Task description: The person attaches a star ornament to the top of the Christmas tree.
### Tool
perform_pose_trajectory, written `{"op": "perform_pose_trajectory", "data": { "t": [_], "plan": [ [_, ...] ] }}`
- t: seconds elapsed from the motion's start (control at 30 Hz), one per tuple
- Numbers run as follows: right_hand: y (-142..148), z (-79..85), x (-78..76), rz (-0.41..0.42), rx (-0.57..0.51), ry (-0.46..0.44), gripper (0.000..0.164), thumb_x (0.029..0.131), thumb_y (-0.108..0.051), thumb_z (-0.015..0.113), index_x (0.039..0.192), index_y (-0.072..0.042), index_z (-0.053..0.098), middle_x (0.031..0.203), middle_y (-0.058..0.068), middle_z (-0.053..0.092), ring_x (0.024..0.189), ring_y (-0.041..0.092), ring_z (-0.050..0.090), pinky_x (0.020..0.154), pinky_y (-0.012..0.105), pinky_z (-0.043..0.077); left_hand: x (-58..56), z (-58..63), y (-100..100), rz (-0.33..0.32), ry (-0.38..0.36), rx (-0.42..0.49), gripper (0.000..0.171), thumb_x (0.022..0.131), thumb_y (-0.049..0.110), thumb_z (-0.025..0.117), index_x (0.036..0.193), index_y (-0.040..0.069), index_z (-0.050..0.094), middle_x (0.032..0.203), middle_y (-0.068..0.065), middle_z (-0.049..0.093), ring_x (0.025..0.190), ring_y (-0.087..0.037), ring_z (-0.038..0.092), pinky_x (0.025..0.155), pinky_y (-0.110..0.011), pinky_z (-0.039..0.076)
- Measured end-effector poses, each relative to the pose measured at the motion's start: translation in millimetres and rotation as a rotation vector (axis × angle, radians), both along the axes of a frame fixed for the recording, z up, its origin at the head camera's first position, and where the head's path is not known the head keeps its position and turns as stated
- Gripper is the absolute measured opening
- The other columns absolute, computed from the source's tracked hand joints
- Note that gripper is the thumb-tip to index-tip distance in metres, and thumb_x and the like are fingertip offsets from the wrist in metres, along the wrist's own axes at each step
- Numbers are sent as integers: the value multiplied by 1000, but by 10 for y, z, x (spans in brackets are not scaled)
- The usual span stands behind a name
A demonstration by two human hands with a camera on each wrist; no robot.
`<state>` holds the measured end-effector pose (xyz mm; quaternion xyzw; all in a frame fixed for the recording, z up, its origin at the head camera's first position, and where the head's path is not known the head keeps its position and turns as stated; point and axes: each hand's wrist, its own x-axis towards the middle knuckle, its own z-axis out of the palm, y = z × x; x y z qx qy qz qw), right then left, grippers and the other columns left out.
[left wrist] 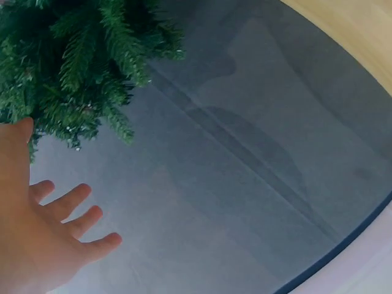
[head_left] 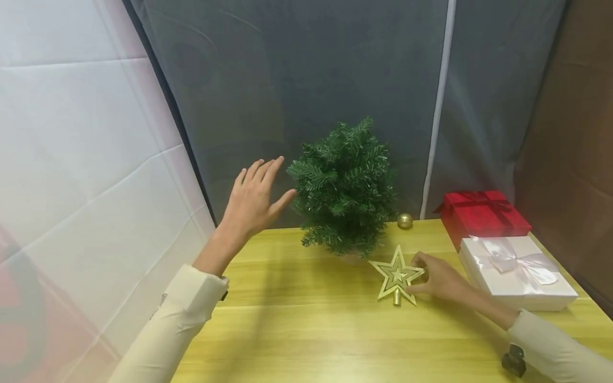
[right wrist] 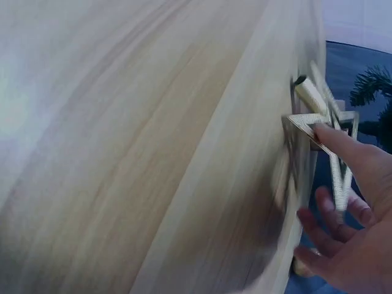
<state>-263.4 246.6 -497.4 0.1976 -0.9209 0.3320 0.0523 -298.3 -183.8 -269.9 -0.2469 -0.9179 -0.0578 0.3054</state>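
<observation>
A gold star tree topper (head_left: 397, 274) lies front-right of one artificial Christmas tree (head_left: 345, 186); the fingers of the right hand (head_left: 438, 276) are clamped on its edge. The left hand (head_left: 256, 199), fingers apart, is just beside the foliage. A light pinch, leaving the socket free, serves best. Worktop (head_left: 287, 335) count: one topper, one gold bauble (head_left: 405, 221), one red gift box (head_left: 460, 226), one white gift box (head_left: 519, 274).
</observation>
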Motion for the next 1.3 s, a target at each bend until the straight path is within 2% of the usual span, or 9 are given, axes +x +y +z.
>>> {"op": "perform_pose_trajectory", "data": {
  "t": [0.07,0.2,0.3,0.57,0.73,0.87,1.0,1.13,1.3],
  "plan": [
    [17,8,-10,-25,-23,1,56,74,-36,95,109,-6,64,110,19,74,95,34,73,82,50,61,-6,38,19,-12,-9,33,75,103,54,59,163,17,34,156,-17,48,149,-37,37,122,-62,27],
    [55,25,-18,-42,-105,-56,53,85,-23,88,123,4,64,102,20,76,87,33,75,75,43,63,-26,117,79,-45,-15,90,75,103,52,61,163,18,35,155,-18,50,148,-37,40,121,-60,30],
    [88,41,-30,-17,-158,-81,50,91,-15,82,128,11,61,95,20,77,83,32,77,72,37,64,-50,173,144,-77,-29,129,74,102,53,63,163,22,35,153,-17,52,144,-36,45,117,-60,36],
    [179,98,-18,-7,-172,-36,47,92,-12,80,127,14,62,93,21,77,80,29,77,69,30,63,-162,239,326,-196,-127,264,67,103,46,64,162,30,37,148,-7,59,129,-32,59,102,-57,50],
    [222,163,-13,47,-224,-48,39,93,-4,78,122,15,62,92,21,77,80,28,77,70,28,62,-249,253,389,-275,-140,324,62,104,40,65,160,29,41,143,-12,63,121,-30,65,100,-52,54],
    [274,291,-2,35,-216,-65,35,94,-6,77,122,10,64,92,17,78,82,26,77,73,29,62,-299,273,434,-311,-160,346,60,104,38,66,159,29,44,140,-14,65,118,-31,67,99,-51,55],
    [360,477,-6,-8,-142,-6,30,94,-10,78,119,3,68,90,11,79,83,25,78,74,30,62,-346,288,469,-344,-181,340,57,104,36,66,157,26,48,139,-14,64,115,-31,68,97,-50,56],
    [452,674,-21,-22,-93,63,33,92,-9,81,118,6,67,88,13,79,82,30,78,69,30,60,-372,285,486,-355,-198,332,52,104,35,67,152,21,54,132,-12,68,104,-28,70,90,-47,58],
    [563,889,-23,-44,-58,85,39,90,-11,82,121,7,66,92,16,79,83,31,78,66,28,59,-404,260,501,-368,-187,363,43,100,32,72,140,17,64,115,-15,72,97,-28,73,86,-46,60]
  ]
}}
